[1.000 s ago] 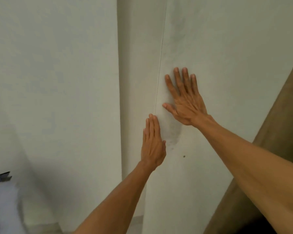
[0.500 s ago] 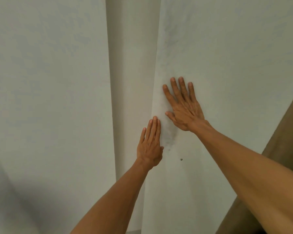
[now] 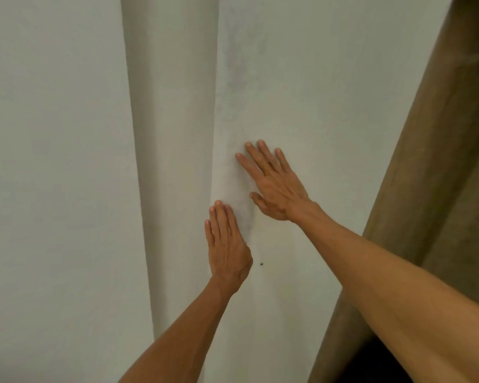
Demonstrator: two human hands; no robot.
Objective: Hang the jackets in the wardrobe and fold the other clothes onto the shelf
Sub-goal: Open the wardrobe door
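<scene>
White wall [image 3: 53, 161] lies left of the wardrobe door [image 3: 315, 92]. At the door's left edge the left hand [image 3: 227, 244] lies flat, fingers straight; up-right of it the right hand [image 3: 274, 183] presses flat, fingers spread. A brown panel [image 3: 440, 161] flanks the door's right.

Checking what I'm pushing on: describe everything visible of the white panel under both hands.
The white panel is smooth, matte and painted-looking, standing upright across the middle and right of view. Faint grey smudges mark it near its left edge, and a small dark dot sits low on it. The right hand presses flat on it, fingers spread; the left hand lies flat along its left edge. A brown surface borders its right side.
</scene>
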